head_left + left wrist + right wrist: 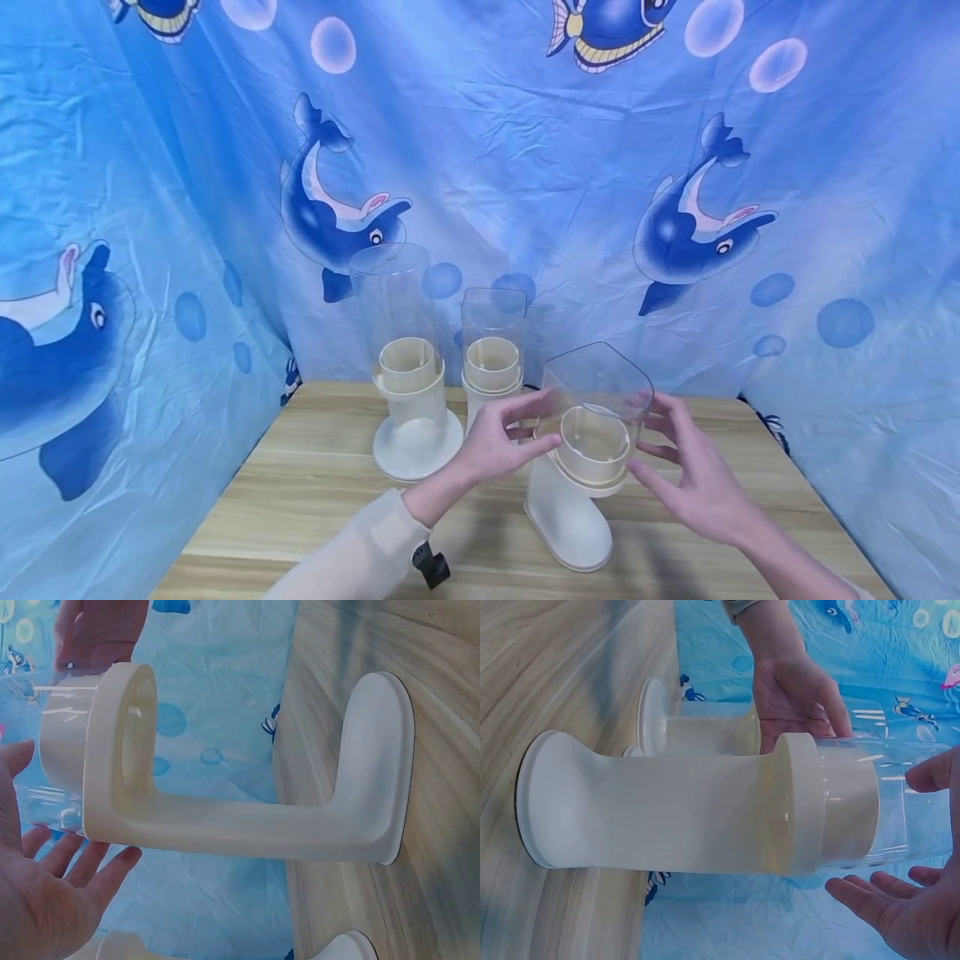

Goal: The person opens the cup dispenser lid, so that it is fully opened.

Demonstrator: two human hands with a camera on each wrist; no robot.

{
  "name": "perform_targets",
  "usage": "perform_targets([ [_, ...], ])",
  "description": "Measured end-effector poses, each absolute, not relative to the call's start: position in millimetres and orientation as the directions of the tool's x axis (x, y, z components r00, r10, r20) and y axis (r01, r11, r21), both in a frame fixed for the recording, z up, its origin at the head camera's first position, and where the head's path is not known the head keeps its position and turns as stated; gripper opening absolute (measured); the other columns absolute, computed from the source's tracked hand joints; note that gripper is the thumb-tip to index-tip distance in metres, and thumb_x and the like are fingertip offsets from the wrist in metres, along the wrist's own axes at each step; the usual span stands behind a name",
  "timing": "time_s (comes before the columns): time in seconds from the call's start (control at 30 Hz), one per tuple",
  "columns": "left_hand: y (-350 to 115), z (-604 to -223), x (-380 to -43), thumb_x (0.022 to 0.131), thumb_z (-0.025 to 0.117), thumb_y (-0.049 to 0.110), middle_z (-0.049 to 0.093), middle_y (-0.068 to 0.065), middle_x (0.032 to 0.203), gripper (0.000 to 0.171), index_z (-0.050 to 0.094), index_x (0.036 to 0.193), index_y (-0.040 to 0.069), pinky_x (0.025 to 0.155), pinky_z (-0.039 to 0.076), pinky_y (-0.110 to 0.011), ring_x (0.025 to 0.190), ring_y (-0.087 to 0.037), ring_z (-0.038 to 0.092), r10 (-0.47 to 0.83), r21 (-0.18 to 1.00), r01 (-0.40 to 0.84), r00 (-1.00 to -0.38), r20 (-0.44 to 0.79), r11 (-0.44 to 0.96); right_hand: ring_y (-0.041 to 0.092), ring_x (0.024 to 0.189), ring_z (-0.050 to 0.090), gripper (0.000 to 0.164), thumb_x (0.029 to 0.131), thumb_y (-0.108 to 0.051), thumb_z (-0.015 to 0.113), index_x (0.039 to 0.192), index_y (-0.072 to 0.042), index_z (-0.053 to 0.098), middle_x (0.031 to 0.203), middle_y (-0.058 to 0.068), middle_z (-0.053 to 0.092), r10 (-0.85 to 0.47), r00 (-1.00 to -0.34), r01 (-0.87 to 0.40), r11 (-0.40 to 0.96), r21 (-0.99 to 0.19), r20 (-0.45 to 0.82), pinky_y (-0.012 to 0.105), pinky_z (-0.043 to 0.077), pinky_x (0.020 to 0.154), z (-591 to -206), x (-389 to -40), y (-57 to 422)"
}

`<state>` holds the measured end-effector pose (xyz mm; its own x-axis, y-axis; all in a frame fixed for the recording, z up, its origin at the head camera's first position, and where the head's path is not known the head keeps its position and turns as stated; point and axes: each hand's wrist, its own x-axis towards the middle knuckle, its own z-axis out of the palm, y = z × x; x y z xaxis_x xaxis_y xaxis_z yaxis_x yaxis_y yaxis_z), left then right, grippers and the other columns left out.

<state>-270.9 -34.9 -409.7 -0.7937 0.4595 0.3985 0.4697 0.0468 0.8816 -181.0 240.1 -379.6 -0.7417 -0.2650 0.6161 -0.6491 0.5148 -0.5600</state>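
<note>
A cream plastic stand with a rounded foot rises from the wooden table, its collar ringing a shorter cream cup. A clear plastic sleeve with an angular rim surrounds that cup and sits at the collar. On its left side is my left hand, thumb toward the front and fingers extended along the clear wall. My right hand flanks the opposite side, fingers spread and relaxed, with fingertips close by the sleeve and thumb near the collar. In the left wrist view, the upright joins the collar to the foot.
Two similar stands are behind: one with a tall round clear tube and a round base, another with a smaller clear sleeve. A wooden table bears them. Blue dolphin-printed curtains hang at the back and sides.
</note>
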Motion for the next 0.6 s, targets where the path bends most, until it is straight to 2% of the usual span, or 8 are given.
perform_targets([
  [0.2, -34.4, -411.7, -268.1, 0.093, 0.083, 0.016, 0.074, -0.013, 0.137, 0.059, 0.063, 0.148, 0.011, 0.098, 0.062, -0.026, 0.125, -0.031, 0.073, 0.457, 0.872, 0.488, -0.785, 0.419, 0.039, -0.002, 0.126, 0.06, 0.077, 0.088, 0.006, 0.08, 0.153, -0.003, 0.041, 0.147, 0.012, 0.057, -0.261, -0.758, -0.632, 0.521, -0.573, 0.598, 0.026, 0.065, 0.089, -380.5, -184.9, 236.1],
  [0.4, -32.7, -411.2, -261.8, 0.092, 0.084, 0.018, 0.074, -0.009, 0.138, 0.057, 0.066, 0.145, 0.012, 0.097, 0.063, -0.028, 0.124, -0.029, 0.073, 0.42, 0.877, 0.479, -0.804, 0.421, 0.038, -0.008, 0.127, 0.056, 0.081, 0.086, 0.01, 0.078, 0.154, -0.008, 0.04, 0.149, 0.015, 0.057, -0.255, -0.762, -0.624, 0.532, -0.572, 0.595, 0.026, 0.065, 0.088, -380.4, -188.4, 234.4],
  [0.6, -29.8, -411.2, -258.6, 0.089, 0.087, 0.02, 0.075, -0.01, 0.135, 0.057, 0.069, 0.142, 0.011, 0.096, 0.063, -0.031, 0.122, -0.029, 0.074, 0.377, 0.874, 0.484, -0.818, 0.434, 0.044, -0.009, 0.125, 0.056, 0.084, 0.083, 0.013, 0.077, 0.155, -0.007, 0.039, 0.149, 0.018, 0.057, -0.265, -0.761, -0.628, 0.531, -0.57, 0.592, 0.026, 0.064, 0.089, -380.0, -191.3, 235.2],
])
